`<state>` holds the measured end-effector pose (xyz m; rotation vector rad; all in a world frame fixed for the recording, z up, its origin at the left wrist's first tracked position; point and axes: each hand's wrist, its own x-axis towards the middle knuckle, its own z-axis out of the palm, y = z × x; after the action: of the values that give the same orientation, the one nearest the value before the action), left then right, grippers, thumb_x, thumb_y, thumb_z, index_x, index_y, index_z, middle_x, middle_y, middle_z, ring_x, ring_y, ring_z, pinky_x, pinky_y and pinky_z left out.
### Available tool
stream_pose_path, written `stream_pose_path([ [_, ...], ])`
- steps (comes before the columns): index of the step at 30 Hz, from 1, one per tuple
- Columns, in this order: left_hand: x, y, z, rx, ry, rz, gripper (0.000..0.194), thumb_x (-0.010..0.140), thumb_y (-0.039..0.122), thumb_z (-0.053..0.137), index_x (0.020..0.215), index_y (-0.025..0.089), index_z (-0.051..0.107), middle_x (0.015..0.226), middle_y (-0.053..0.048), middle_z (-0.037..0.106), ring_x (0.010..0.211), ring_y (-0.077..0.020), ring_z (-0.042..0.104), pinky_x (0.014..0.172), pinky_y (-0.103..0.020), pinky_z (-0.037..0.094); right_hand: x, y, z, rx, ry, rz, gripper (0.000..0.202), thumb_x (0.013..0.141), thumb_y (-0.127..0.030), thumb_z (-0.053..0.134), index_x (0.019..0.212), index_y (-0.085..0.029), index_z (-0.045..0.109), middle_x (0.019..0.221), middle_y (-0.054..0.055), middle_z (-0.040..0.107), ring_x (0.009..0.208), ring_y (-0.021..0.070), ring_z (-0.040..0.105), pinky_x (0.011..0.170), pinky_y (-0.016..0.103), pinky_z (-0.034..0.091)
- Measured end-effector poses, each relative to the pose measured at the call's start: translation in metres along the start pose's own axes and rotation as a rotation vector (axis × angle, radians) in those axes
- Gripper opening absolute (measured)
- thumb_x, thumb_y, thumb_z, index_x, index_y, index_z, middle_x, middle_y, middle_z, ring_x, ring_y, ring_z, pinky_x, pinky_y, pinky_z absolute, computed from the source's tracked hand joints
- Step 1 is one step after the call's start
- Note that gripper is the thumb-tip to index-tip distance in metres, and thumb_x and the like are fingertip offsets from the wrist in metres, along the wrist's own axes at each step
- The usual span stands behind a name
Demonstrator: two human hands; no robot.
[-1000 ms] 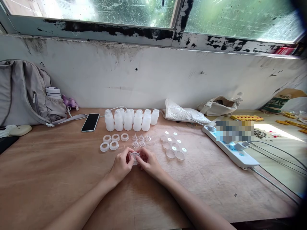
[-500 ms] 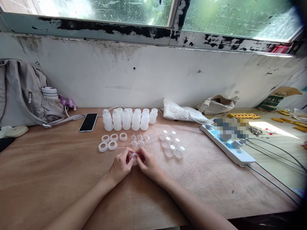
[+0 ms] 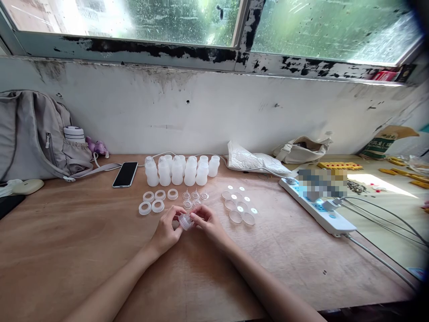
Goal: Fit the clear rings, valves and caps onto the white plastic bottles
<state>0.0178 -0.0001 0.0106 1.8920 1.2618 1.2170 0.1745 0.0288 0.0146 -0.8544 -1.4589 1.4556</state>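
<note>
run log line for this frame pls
left hand: holds clear plastic cap | right hand: pinches same cap | rings, bottles behind

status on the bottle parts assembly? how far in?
Done: no finished bottle shows. In hand: left hand and right hand pinch one small clear cap piece between them. Left: the bottles stand uncapped at the back, with five white rings, small clear nipples and round clear lids loose on the table.
</note>
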Motion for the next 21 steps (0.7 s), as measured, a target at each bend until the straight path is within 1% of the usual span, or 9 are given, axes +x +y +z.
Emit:
stream_pose_path([
  [3, 0.000, -0.002, 0.001, -0.182, -0.078, -0.045, 0.047, 0.063, 0.007, 0.051, 0.108, 0.019, 0.044, 0.108, -0.008, 0.052, 0.100, -0.0194, 0.052, 0.085, -0.033, 0.045, 0.000, -0.002, -0.002, -0.041, 0.046, -0.017, 0.025, 0.069, -0.040, 0.064, 0.071, -0.016, 0.055, 0.064, -0.001, 0.058, 0.055, 0.0111, 0.055, 0.055, 0.025, 0.047],
  [6, 0.000, -0.003, 0.002, -0.284, -0.148, -0.082, 0.054, 0.064, 0.011, 0.056, 0.114, 0.021, 0.038, 0.116, -0.010, 0.048, 0.106, -0.0214, 0.049, 0.087, -0.035, 0.043, 0.001, -0.004, -0.003, -0.051, 0.071, -0.019, 0.025, 0.069, -0.040, 0.064, 0.070, -0.016, 0.056, 0.061, 0.000, 0.059, 0.056, 0.0124, 0.056, 0.056, 0.027, 0.047],
  [8, 0.000, -0.002, 0.002, -0.285, -0.157, -0.112, 0.056, 0.065, 0.017, 0.062, 0.115, 0.021, 0.037, 0.117, -0.010, 0.048, 0.104, -0.0218, 0.051, 0.087, -0.035, 0.043, 0.001, -0.004, -0.004, -0.058, 0.090, -0.027, 0.024, 0.069, -0.039, 0.064, 0.069, -0.016, 0.057, 0.061, 0.000, 0.059, 0.057, 0.0131, 0.057, 0.058, 0.027, 0.048],
  [10, 0.000, 0.000, 0.003, -0.270, -0.139, -0.139, 0.053, 0.065, 0.022, 0.064, 0.112, 0.020, 0.039, 0.112, -0.009, 0.052, 0.099, -0.0208, 0.054, 0.085, -0.034, 0.044, 0.001, -0.003, -0.004, -0.055, 0.084, -0.032, 0.023, 0.069, -0.038, 0.064, 0.069, -0.016, 0.056, 0.061, 0.000, 0.060, 0.059, 0.0134, 0.058, 0.059, 0.027, 0.048],
  [12, 0.000, 0.003, 0.003, -0.258, -0.107, -0.157, 0.041, 0.068, 0.026, 0.062, 0.104, 0.019, 0.041, 0.101, -0.007, 0.057, 0.089, -0.0179, 0.058, 0.080, -0.032, 0.046, 0.001, -0.002, -0.004, -0.039, 0.058, -0.035, 0.022, 0.070, -0.037, 0.063, 0.070, -0.017, 0.056, 0.062, 0.000, 0.061, 0.060, 0.0135, 0.058, 0.059, 0.027, 0.047],
  [14, 0.002, 0.005, 0.003, -0.250, -0.082, -0.164, 0.031, 0.071, 0.028, 0.059, 0.096, 0.018, 0.042, 0.091, -0.004, 0.058, 0.081, -0.0155, 0.060, 0.076, -0.030, 0.048, 0.001, -0.001, -0.004, -0.026, 0.038, -0.044, 0.021, 0.071, -0.036, 0.063, 0.071, -0.016, 0.055, 0.062, 0.000, 0.061, 0.060, 0.0133, 0.058, 0.059, 0.027, 0.047],
  [18, 0.003, 0.009, 0.004, -0.210, -0.032, -0.147, 0.028, 0.070, 0.028, 0.059, 0.091, 0.018, 0.043, 0.086, -0.002, 0.059, 0.077, -0.0141, 0.060, 0.073, -0.028, 0.049, 0.002, -0.004, -0.006, -0.061, 0.039, -0.074, 0.021, 0.073, -0.035, 0.060, 0.070, -0.016, 0.054, 0.060, 0.000, 0.059, 0.058, 0.0126, 0.057, 0.058, 0.026, 0.046],
  [21, 0.003, 0.010, 0.003, -0.119, -0.003, -0.145, 0.027, 0.069, 0.030, 0.059, 0.089, 0.018, 0.047, 0.084, -0.001, 0.059, 0.074, -0.0139, 0.060, 0.069, -0.027, 0.050, 0.001, -0.005, -0.008, -0.164, 0.015, -0.102, 0.021, 0.076, -0.036, 0.057, 0.070, -0.016, 0.053, 0.059, 0.000, 0.057, 0.056, 0.0125, 0.055, 0.056, 0.026, 0.045],
])
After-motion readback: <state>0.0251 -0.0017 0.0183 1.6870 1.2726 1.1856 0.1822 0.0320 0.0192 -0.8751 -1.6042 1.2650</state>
